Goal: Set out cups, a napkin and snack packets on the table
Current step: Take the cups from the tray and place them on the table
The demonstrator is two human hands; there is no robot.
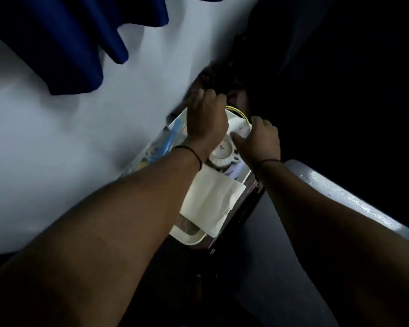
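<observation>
A white tray [187, 239] lies on a small dark table. On it are a folded white napkin [213, 199], a white cup [223, 149] on a ribbed white piece, and a second white cup [242, 128] at the far end. Blue and yellow snack packets [165, 142] lie along the tray's left side. My left hand [206, 119] hovers over the tray's far end with fingers curled; what they hold is hidden. My right hand [260, 140] rests against the far cup, thumb on its side.
A pale wall [69, 138] runs along the left with a blue curtain [64, 38] hanging above. A grey armrest [340, 194] lies at the right. The far right and the bottom of the scene are dark.
</observation>
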